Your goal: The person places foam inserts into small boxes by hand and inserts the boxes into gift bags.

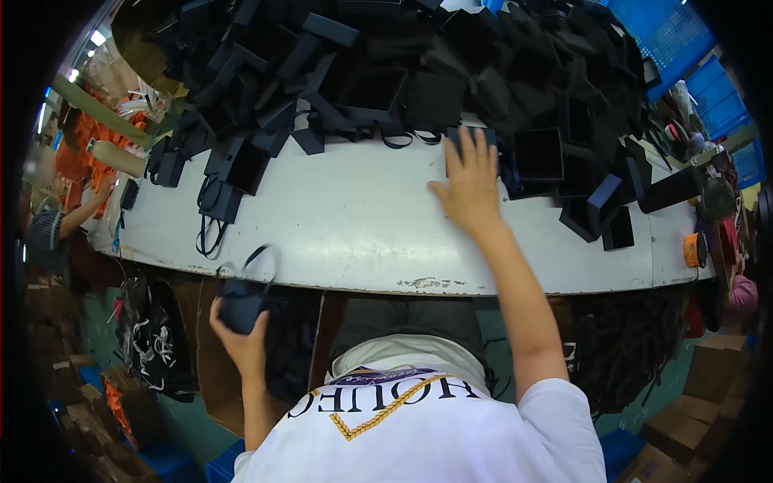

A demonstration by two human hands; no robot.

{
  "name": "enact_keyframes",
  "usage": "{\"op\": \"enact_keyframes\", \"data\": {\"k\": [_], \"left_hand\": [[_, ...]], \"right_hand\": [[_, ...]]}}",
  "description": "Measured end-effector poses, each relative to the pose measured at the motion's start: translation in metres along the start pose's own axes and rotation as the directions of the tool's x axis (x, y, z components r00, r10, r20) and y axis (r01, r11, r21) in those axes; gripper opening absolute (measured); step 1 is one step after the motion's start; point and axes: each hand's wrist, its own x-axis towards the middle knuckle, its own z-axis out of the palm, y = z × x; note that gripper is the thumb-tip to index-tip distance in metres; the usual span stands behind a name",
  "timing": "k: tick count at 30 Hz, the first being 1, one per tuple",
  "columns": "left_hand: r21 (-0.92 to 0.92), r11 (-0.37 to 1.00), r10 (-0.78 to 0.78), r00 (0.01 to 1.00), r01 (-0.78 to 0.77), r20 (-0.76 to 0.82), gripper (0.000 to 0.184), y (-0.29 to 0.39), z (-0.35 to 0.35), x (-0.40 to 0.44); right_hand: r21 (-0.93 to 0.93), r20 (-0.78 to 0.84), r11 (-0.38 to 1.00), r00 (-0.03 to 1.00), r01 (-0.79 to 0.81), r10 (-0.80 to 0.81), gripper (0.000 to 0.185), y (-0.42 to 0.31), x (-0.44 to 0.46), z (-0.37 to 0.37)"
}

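My left hand (240, 340), below the table's front edge at the left, is closed around a small dark box (243, 304) with a ribbon loop standing up from it. Under it is an open cardboard carton, partly hidden. My right hand (472, 185) reaches far across the white table (346, 217), its fingers spread flat. The fingertips lie over a dark box (485, 137) at the front of a big heap of black boxes (435, 97); whether they press on it I cannot tell. Left of centre, another dark box with ribbon (219, 199) rests on the table.
Open black boxes (538, 157) lie loose at the right front of the heap. An orange tape roll (694, 250) stands near the right end. Blue crates (652, 32) are behind at right. A co-worker's arm (84, 211) shows at far left; cartons (708, 374) are on the floor.
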Motion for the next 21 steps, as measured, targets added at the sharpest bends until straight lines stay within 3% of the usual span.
{"op": "enact_keyframes", "data": {"k": [1, 2, 3, 6, 8, 10, 12, 14, 17, 20, 21], "left_hand": [[0.297, 0.95, -0.075, 0.994, 0.097, -0.082, 0.085, -0.012, -0.012, -0.007], [0.555, 0.806, -0.123, 0.975, 0.206, -0.183, 0.086, -0.008, -0.018, -0.01], [0.582, 0.76, -0.173, 0.954, 0.288, -0.247, 0.073, -0.001, -0.012, -0.015], [0.312, 0.925, 0.234, 0.972, -0.216, -0.024, 0.059, 0.011, 0.009, -0.009], [-0.073, 0.972, 0.23, 0.968, -0.223, 0.105, 0.045, 0.044, 0.046, 0.002], [-0.207, 0.928, 0.359, 0.891, -0.309, 0.279, 0.044, 0.088, 0.08, 0.019], [-0.217, 0.863, 0.505, 0.785, -0.456, 0.359, 0.04, 0.121, 0.117, 0.037], [-0.217, 0.835, 0.537, 0.658, -0.506, 0.528, 0.034, 0.146, 0.149, 0.056], [0.118, 0.66, 0.391, 0.473, -0.742, 0.789, 0.034, 0.176, 0.174, 0.062], [0.175, 0.617, 0.276, 0.419, -0.767, 0.865, 0.035, 0.184, 0.19, 0.067], [0.096, 0.712, 0.312, 0.436, -0.696, 0.844, 0.029, 0.185, 0.189, 0.067]], "right_hand": [[-0.003, -0.005, 1.0, 1.0, 0.015, -0.015, 0.077, 0.005, -0.004, 0.009], [-0.008, -0.008, 0.999, 0.999, 0.031, -0.031, 0.077, 0.007, -0.008, 0.015], [-0.012, -0.008, 0.999, 0.999, 0.05, -0.05, 0.077, 0.008, -0.014, 0.019], [0.169, 0.041, 0.969, 0.981, 0.182, -0.191, 0.071, -0.049, -0.042, 0.01], [0.257, 0.088, 0.921, 0.943, 0.291, -0.322, 0.063, -0.088, -0.068, 0.004], [0.314, 0.08, 0.882, 0.916, 0.352, -0.394, 0.056, -0.114, -0.088, -0.004], [0.359, 0.054, 0.85, 0.9, 0.387, -0.432, 0.052, -0.124, -0.098, -0.007], [0.381, 0.059, 0.833, 0.888, 0.402, -0.455, 0.051, -0.126, -0.104, -0.006], [0.415, 0.003, 0.815, 0.895, 0.405, -0.447, 0.052, -0.126, -0.106, -0.009], [0.444, -0.019, 0.804, 0.902, 0.395, -0.432, 0.053, -0.125, -0.106, -0.01], [0.448, -0.017, 0.805, 0.904, 0.39, -0.428, 0.053, -0.125, -0.106, -0.009]]}}
